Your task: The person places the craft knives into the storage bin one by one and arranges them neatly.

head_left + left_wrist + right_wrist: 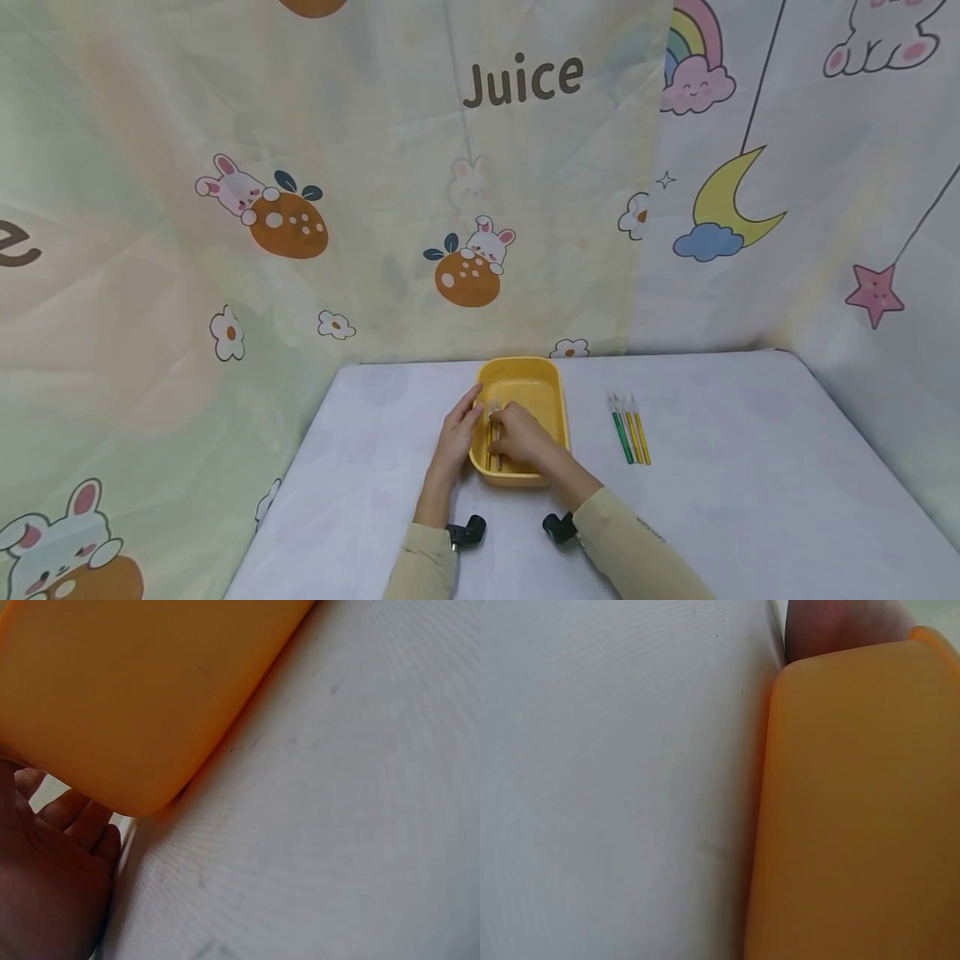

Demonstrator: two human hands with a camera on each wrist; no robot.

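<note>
A yellow rectangular tray [525,382] with rounded corners stands on the white table. My left hand [452,437] rests along its left side, fingers extended up near the rim; the left wrist view shows this hand [52,877] beside the tray's outer wall [142,697]. Reaching over the near right part of the tray, my right hand [525,435] curls its fingers at slim pencils [498,460] with pale tips, which lie lengthwise by the left inner wall. The fingers partly hide them. In the right wrist view the tray wall [855,810] hides the right hand's fingers.
To the right of the tray lie several pencils side by side, green ones [622,437] and yellow ones [641,437], with pale tips pointing away. A printed cloth [375,208] hangs right behind the table's far edge. White tablecloth [720,492] spreads out on both sides.
</note>
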